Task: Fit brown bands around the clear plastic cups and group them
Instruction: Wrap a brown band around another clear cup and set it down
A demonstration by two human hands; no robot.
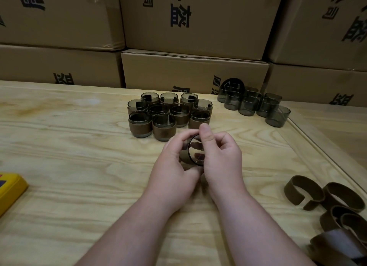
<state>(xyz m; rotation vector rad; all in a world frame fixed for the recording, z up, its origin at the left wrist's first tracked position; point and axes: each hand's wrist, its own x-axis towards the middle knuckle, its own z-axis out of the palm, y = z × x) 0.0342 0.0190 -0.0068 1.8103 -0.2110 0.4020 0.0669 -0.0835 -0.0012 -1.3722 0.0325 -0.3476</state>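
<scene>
At frame centre, left hand and right hand each grip the clear cup; seat its brown band evenly, then join the banded group

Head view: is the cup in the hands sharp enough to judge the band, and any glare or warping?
Head view: the held cup between left hand and right hand is fairly sharp, with faint reflections on its clear wall; lighting is dim and even; wide-angle bending curves the table edge; the loose bands at lower right look soft.
</scene>
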